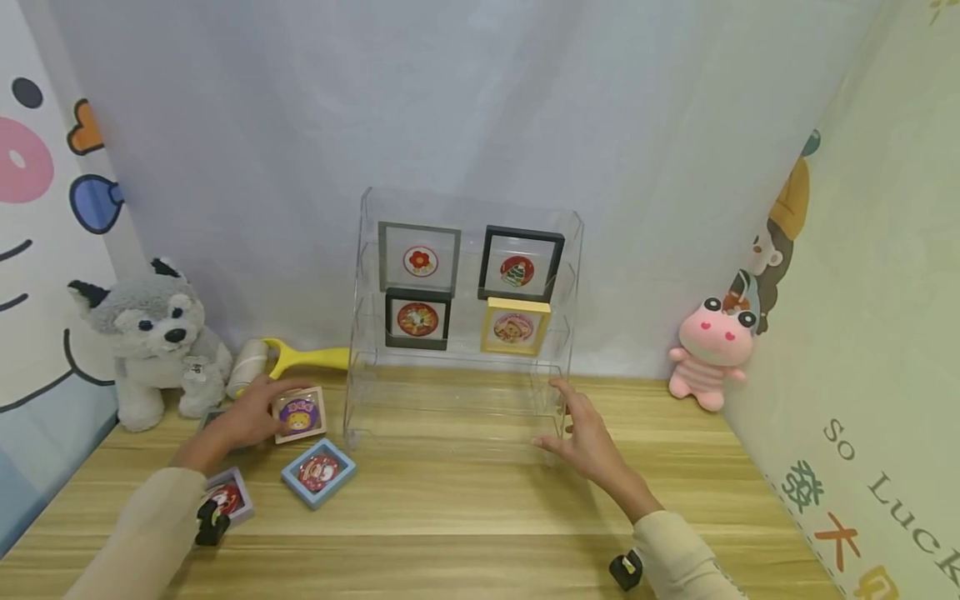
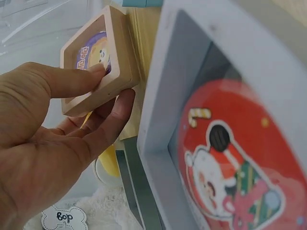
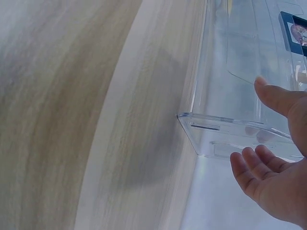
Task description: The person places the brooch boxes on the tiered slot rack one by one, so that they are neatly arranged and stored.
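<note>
My left hand (image 1: 257,411) pinches a light-wood picture frame (image 1: 300,415) with a purple bear badge; in the left wrist view the thumb lies on its front and fingers behind. Near that hand are a blue frame (image 1: 318,472) and a lilac frame (image 1: 228,497) with a red Santa picture, lying on the table. A dark frame (image 2: 136,184) lies partly hidden by the hand. My right hand (image 1: 588,437) is beside the right end of a clear acrylic rack (image 1: 450,421), fingers spread and holding nothing. On the rack's upper tiers stand grey (image 1: 419,258), black (image 1: 521,264), dark (image 1: 417,319) and yellow (image 1: 515,327) frames.
A husky plush (image 1: 161,342) sits at the left, next to a yellow-handled lint roller (image 1: 300,358). A pink plush (image 1: 712,350) sits at the right against the patterned wall. A pale curtain (image 1: 465,100) hangs behind the wooden table (image 1: 465,533).
</note>
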Motion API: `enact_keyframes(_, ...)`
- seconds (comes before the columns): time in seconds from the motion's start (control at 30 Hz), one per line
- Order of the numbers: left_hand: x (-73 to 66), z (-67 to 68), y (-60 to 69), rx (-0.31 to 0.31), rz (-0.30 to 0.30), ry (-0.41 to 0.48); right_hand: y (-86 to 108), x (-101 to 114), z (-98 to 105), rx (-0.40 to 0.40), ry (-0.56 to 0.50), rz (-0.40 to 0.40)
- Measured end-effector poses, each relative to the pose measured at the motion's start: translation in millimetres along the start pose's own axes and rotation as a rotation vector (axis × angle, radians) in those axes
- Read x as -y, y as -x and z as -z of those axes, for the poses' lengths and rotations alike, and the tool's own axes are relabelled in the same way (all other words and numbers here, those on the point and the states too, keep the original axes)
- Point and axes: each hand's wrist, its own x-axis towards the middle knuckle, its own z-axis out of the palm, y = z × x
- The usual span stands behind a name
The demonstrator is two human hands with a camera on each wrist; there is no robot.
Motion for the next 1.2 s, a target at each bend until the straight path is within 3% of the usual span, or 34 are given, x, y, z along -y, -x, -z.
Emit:
enact_keyframes(0.17,0.8,3.8,0.9,-0.026,-0.004,-0.003,0.2,0,0,-0.005,-0.005,0.007)
enact_keyframes(0.37,-6.2,13.0,3.7,-0.104,-0.025,-0.036,0.1,-1,0,-0.003,-0.010,0.006)
enact_keyframes(0.5,-20.5,27.2,9.1,-0.137,-0.053,-0.021,0.1,-1,-1,-0.005,-0.005,0.006)
enact_keyframes(0.7,-45.4,49.1,13.2,-0.221,-0.168,-0.070,0.0,-2,-1,-0.008,-0.002,0.014)
enact_keyframes(0.93,-75.7,61.9,11.5,-0.312,-0.261,-0.092,0.4,-1,-1,-0.015,-0.004,0.022)
enact_keyframes(1.2,-113.4,61.8,5.8,-0.287,-0.276,-0.118,0.5,-1,-2,-0.015,-0.003,0.022)
